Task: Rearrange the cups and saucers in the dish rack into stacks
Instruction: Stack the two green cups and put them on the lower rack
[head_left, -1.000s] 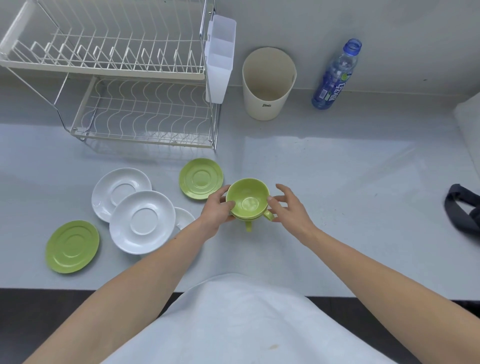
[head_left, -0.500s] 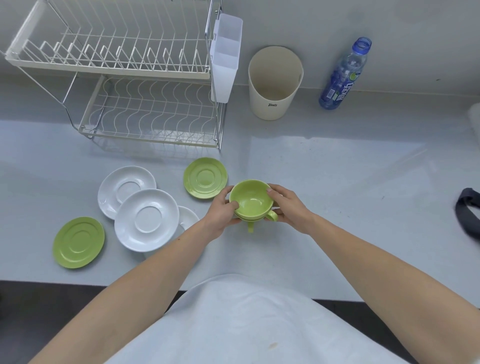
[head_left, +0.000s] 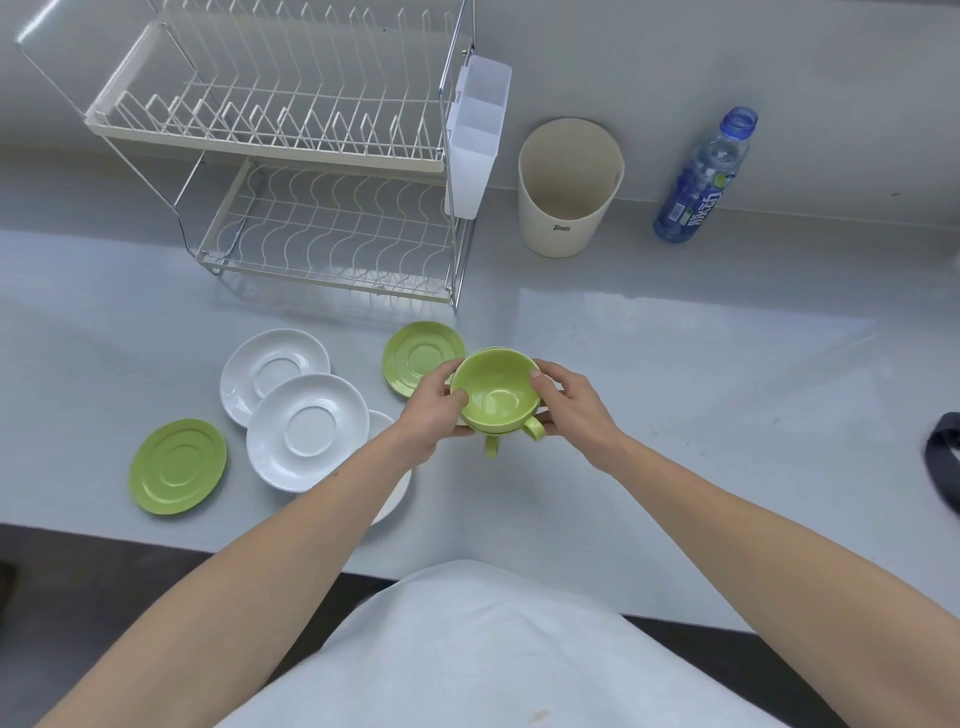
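Note:
Two nested green cups (head_left: 496, 397) are held between my hands, handles pointing toward me. My left hand (head_left: 434, 410) grips the left side of the stack and my right hand (head_left: 569, 410) grips the right side, thumb over the rim. A green saucer (head_left: 415, 356) lies just behind my left hand. Two white saucers (head_left: 274, 366) (head_left: 306, 431) overlap on the counter to the left, and a third white one (head_left: 387, 499) is mostly hidden under my left forearm. Another green saucer (head_left: 177, 466) lies at the near left. The two-tier wire dish rack (head_left: 291, 150) stands empty at the back left.
A white cutlery holder (head_left: 475, 140) hangs on the rack's right side. A cream tumbler (head_left: 569, 187) and a blue water bottle (head_left: 701, 179) stand by the back wall. A dark strap (head_left: 943, 457) lies at the right edge. The counter's front edge runs close to my body.
My right hand closed onto the cup stack, and both hands now hold it a little higher. The view has shifted so the scene sits further right and lower.

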